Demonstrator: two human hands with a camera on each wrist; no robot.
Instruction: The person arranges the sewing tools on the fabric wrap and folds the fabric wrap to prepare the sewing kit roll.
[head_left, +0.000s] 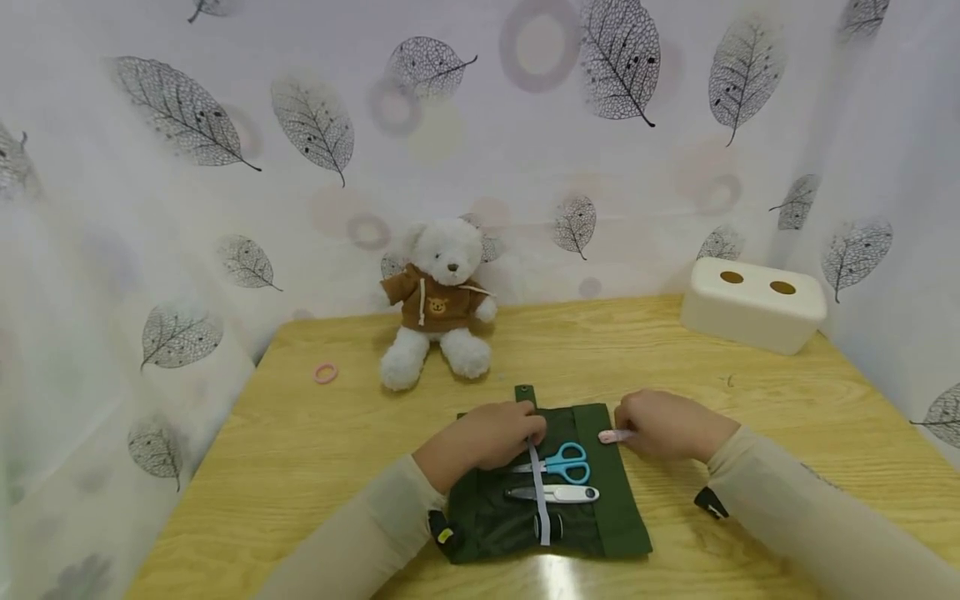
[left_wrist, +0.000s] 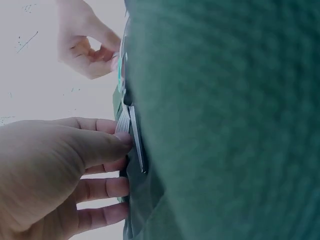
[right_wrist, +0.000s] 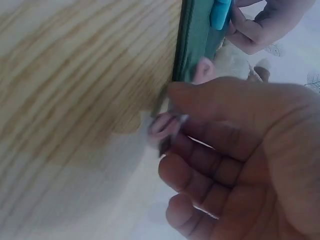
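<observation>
A dark green fabric pouch (head_left: 626, 508) lies unfolded on the table. Under its white elastic band (head_left: 538, 487) sit blue-handled scissors (head_left: 570, 463), a white-handled tool (head_left: 573, 494) with a dark narrow end, and a dark spool (head_left: 556, 527). At the band's far end, my left hand (head_left: 486, 435) pinches it between thumb and finger, as the left wrist view shows. My right hand (head_left: 671, 425), at the pouch's right edge, grips a small pink tool (head_left: 613, 436). Its pink end (right_wrist: 204, 70) points toward the pouch; metal shows by the fingertips, but its exact kind is unclear.
Behind the pouch sits a white teddy bear (head_left: 450, 250) in a brown hoodie. A pink ring (head_left: 326, 373) lies at left on the wooden table (head_left: 300, 467). At the back right stands a cream box (head_left: 750, 312) with two round holes. A leaf-print curtain (head_left: 480, 167) hangs behind.
</observation>
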